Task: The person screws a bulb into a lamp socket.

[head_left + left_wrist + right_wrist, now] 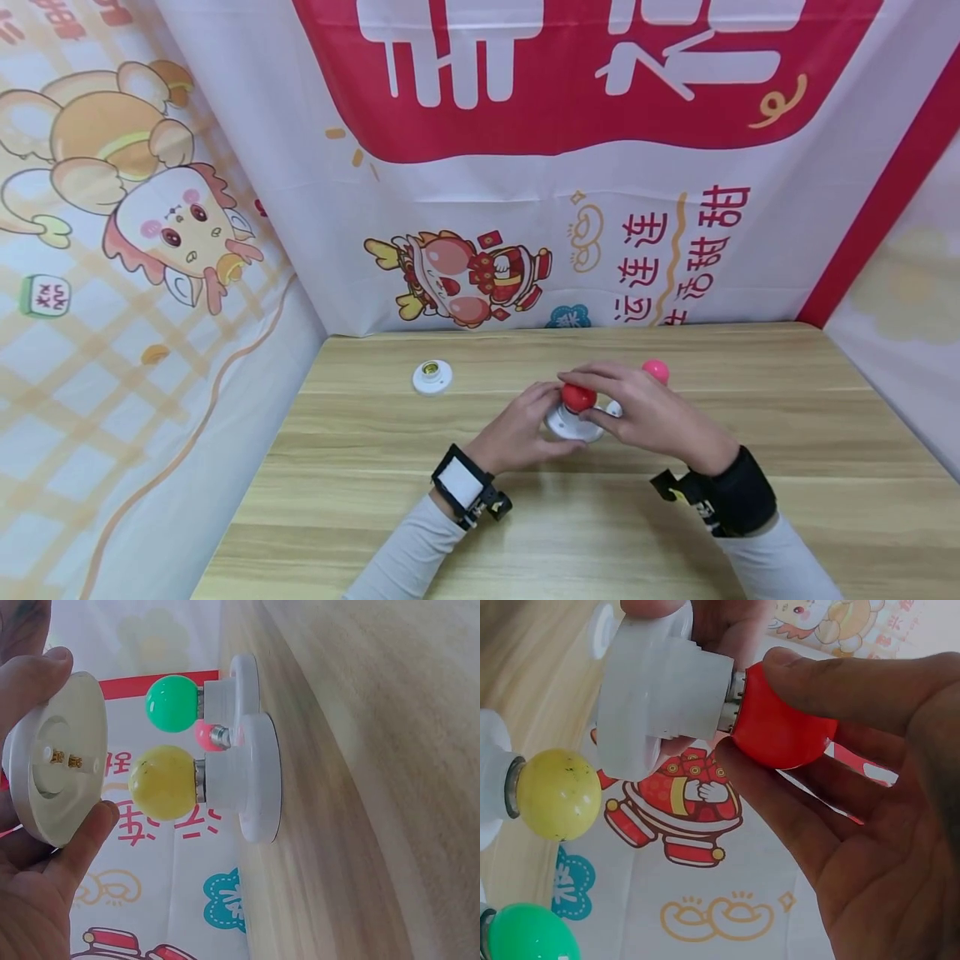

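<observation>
A printed cloth backdrop hangs upright beyond the red bulb, and an orange-checked side cloth hangs well to its left. A wood-grain table spreads beneath it.

On the near side of the red bulb come two pale sleeves, each ending at a black wrist strap. The right hand, just right of the red bulb, pinches it between thumb and fingers. The left hand, just left of and below it, has thumb and fingers spread around the rim of a white lamp socket, lifted off the tabletop with its underside turned to the left wrist camera.

The red bulb sits at that socket's mouth, some of its metal cap showing between. To its right, a yellow bulb and, farther right, a green bulb stand upright in white bases. A pink bulb shows beyond and right of it. An unfilled socket rests on the table, well to its left.

Smallest are two brass-coloured terminals under the lifted socket.
</observation>
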{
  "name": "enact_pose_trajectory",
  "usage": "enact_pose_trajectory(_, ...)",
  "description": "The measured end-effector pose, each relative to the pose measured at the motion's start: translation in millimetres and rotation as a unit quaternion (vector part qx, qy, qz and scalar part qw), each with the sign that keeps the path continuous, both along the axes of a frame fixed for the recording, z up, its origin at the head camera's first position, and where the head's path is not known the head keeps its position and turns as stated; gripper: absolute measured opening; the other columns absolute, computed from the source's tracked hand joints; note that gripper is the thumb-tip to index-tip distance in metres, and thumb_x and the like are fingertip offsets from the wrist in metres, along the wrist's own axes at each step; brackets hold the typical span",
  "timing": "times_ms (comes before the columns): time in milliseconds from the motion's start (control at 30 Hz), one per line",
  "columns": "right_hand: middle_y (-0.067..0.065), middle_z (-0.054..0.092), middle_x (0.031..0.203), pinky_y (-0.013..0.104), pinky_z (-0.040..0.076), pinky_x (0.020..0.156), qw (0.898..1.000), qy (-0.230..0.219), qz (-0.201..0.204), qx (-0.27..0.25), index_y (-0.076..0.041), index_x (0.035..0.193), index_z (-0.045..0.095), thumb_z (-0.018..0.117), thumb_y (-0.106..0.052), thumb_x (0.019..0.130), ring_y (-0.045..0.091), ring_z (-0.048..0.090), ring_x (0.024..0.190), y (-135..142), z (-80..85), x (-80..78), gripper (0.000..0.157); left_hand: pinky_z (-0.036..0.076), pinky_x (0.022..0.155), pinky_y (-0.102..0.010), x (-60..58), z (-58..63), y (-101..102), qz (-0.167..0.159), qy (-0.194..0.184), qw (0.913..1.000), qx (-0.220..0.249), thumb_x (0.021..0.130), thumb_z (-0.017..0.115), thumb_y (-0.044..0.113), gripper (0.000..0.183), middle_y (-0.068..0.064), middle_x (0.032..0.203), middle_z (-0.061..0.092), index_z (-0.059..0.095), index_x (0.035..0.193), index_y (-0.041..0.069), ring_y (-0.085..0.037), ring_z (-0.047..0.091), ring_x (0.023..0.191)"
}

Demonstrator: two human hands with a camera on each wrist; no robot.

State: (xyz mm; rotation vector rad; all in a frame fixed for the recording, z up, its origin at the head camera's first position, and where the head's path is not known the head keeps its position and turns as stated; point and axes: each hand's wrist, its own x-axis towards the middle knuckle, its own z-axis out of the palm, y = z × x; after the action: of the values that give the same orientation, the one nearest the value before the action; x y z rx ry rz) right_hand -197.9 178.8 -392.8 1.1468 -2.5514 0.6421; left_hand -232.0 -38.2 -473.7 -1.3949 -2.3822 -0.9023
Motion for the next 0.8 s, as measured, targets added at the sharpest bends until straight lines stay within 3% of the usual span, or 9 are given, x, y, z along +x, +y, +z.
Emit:
enact_pose_trajectory(400, 0.003, 0.064, 0.12, 0.036, 0.055, 0.088, 0.999, 0.014, -0.029, 0.006, -0.017, 0.13, 0.061, 0.077, -0.026, 0.081, 0.015, 0.059, 0.108, -3, -0.2, -2.5, 0.052, 0.043, 0.1, -0.018, 2.2, 1.4, 0, 0.027, -0.01, 0.9996, 0.004, 0.081, 0.074, 0.043, 0.079, -0.002, 0.141, 0.049, 0.039, 0.146, 0.015, -0.008, 0.045, 0.124)
enact_pose_trajectory(800, 0.007, 0.064, 0.118, 0.035, 0.057, 0.083, 0.998, 0.046, -0.04, -0.003, -0.013, 0.126, 0.063, 0.077, -0.027, 0.082, 0.018, 0.062, 0.103, -9, -2.2, -3.3, 0.048, 0.043, 0.099, -0.019, 10.1, 6.2, 3, 0.058, 0.011, 0.9981, 0.015, 0.083, 0.07, 0.047, 0.079, -0.001, 0.144, 0.046, 0.035, 0.148, 0.019, -0.008, 0.044, 0.124)
